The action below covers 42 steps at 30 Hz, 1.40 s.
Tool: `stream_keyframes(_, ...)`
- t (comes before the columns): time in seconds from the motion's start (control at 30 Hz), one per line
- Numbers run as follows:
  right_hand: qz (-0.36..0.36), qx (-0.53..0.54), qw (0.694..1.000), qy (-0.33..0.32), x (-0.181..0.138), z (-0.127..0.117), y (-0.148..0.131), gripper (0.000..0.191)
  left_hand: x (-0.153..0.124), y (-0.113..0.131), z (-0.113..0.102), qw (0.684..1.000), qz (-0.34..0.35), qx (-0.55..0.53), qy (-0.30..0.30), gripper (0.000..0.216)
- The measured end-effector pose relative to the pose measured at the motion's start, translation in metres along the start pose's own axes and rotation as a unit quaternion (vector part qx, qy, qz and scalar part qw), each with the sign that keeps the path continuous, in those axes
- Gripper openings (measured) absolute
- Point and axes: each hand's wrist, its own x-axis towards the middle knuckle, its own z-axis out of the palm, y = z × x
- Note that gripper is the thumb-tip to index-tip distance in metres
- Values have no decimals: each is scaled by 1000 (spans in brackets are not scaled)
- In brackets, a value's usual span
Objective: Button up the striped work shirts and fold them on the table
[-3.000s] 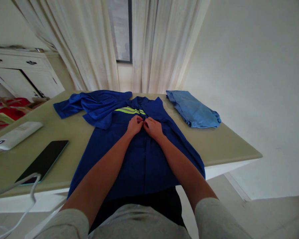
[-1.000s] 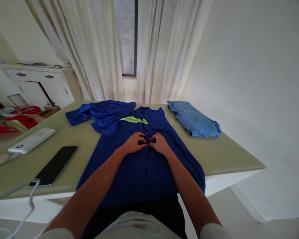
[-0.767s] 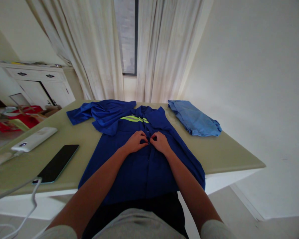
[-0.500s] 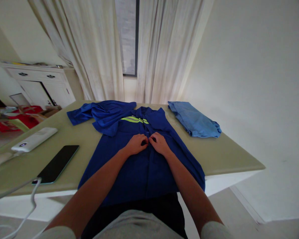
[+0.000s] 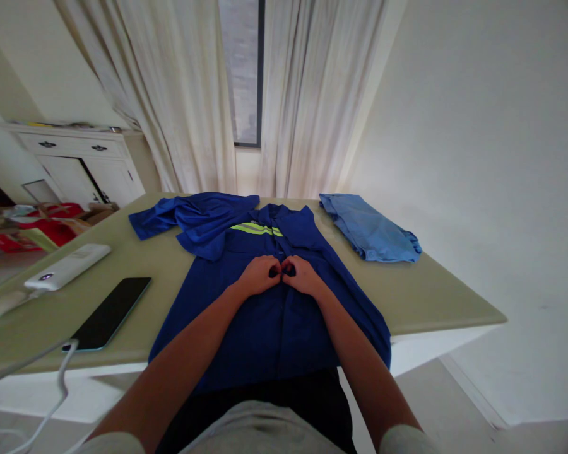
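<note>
A dark blue work shirt [image 5: 269, 315] with a yellow-green reflective stripe lies flat on the pale green table [image 5: 430, 290], its hem hanging over the near edge. My left hand [image 5: 258, 276] and my right hand [image 5: 300, 275] meet at the shirt's front placket, halfway down the chest. Both hands are closed, fingertips pinching the fabric at the placket. The left sleeve lies bunched toward the back left.
A folded light blue garment [image 5: 369, 227] sits at the back right. A black phone [image 5: 111, 312] with a white cable and a white power bank [image 5: 66, 267] lie at the left. White curtains and a window are behind; a white dresser [image 5: 80, 164] stands at the left.
My hands have moved down the placket toward me since three seconds ago. Over the last second they stay at the same spot, fingers working closer together.
</note>
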Motion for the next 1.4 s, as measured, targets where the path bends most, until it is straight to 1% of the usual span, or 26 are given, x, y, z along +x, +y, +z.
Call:
stream_keyframes(0.1,7,-18,1000,-7,0,0,-1,22,0,-1,0,1000,-3,-9,1,6)
stream_keyframes(0.27,48,-7,999,20,-1,1,-2,24,-1,-2,3,1000,4,-11,-2,7)
stream_keyframes(0.4,14,39,998,46,0,3,-1,24,-1,-4,5,1000,8,-8,-5,9)
stream_keyframes(0.47,-3,76,996,41,1,4,-1,24,0,-5,5,1000,8,-3,-7,11)
stream_keyframes(0.53,-6,94,995,35,1,4,0,23,0,-5,5,1000,8,0,-10,11)
stream_keyframes(0.77,6,79,997,20,0,4,-1,26,0,-6,6,1000,10,1,-3,7)
stream_keyframes(0.93,44,41,998,29,2,3,0,7,0,-5,7,1000,-2,-26,11,8)
stream_keyframes(0.97,46,31,998,27,2,2,0,6,-1,-5,7,999,-2,-33,15,7)
stream_keyframes(1.1,38,9,999,23,3,1,1,9,-1,-2,5,998,-2,-52,31,7)
stream_keyframes(1.3,30,37,999,13,1,-1,1,5,-1,1,3,999,-14,-30,19,6)
stream_keyframes(1.4,36,45,998,-4,1,-2,2,9,-1,1,3,999,-18,-24,21,6)
